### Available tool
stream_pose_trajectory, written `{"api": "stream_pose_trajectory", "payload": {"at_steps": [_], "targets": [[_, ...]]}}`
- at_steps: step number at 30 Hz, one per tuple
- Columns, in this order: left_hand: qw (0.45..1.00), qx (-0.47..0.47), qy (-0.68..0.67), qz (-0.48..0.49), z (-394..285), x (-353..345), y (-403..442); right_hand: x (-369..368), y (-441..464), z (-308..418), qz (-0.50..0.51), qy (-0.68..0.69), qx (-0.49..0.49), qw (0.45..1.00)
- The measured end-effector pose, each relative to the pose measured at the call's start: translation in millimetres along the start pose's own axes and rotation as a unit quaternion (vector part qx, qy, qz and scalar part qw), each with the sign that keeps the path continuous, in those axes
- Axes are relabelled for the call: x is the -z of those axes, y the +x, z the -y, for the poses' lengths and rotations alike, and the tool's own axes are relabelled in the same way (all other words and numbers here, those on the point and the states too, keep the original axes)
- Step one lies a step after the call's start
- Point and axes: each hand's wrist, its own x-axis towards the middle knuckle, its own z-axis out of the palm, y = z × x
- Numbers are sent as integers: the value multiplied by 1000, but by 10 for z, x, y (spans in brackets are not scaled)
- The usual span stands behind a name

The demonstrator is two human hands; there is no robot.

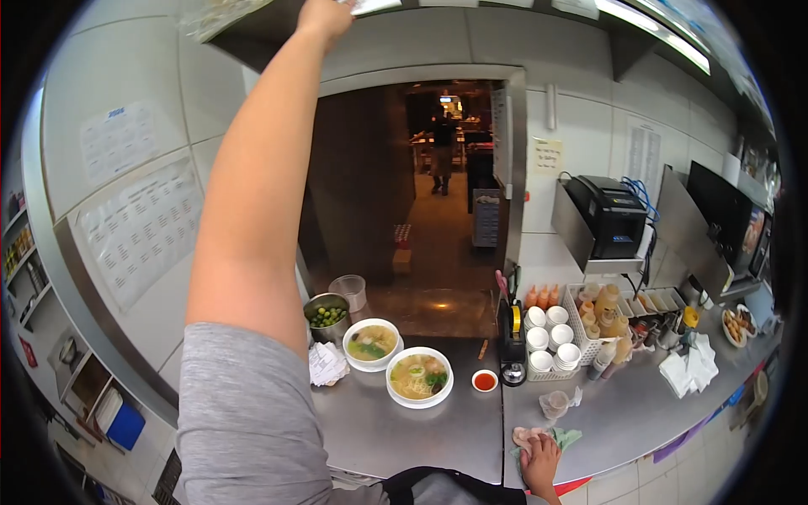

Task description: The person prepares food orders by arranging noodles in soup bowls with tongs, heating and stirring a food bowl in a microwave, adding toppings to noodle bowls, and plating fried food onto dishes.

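My left hand (326,18) is raised at the top edge of the view, at the overhead shelf (265,38); its fingertips are cut off, so any hold is hidden. A white paper or slip (374,7) shows beside it. Low on the right, my right hand (540,461) is closed over a crumpled pink and green cloth (566,438) on the steel counter. Left of centre stand two white bowls of soup, the nearer with noodles (418,376), the other with greens (370,343), both on saucers. A small cup of red sauce (485,381) sits beside them.
A pot of small green limes (326,315) and folded papers (326,364) lie at the left. White cups (566,355), a basket of sauce bottles (602,311), a call bell (512,374) and a clear cup (554,404) stand rightward. A printer (617,219) hangs above; a person (442,147) stands beyond the opening.
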Motion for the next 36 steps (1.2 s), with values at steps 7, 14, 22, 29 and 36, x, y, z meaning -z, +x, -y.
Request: {"api": "stream_pose_trajectory", "payload": {"at_steps": [7,14,22,29,36], "targets": [[961,-37,218,-168,-248,211,-387,82,21,-2,8,26,3,1000],[885,-90,454,61,-615,1996,-2381,118,-1,-105,38,41,41,998],[592,141,785,115,-1701,6279,-3977,113,-15,28,42,47,125,990],[369,428,823,-55,-3469,9322,-4740,-410,-316,1160,169,41,278,945],[355,529,768,-71,-3891,10972,-5180,-974,-609,2180,219,-62,265,937]]}}
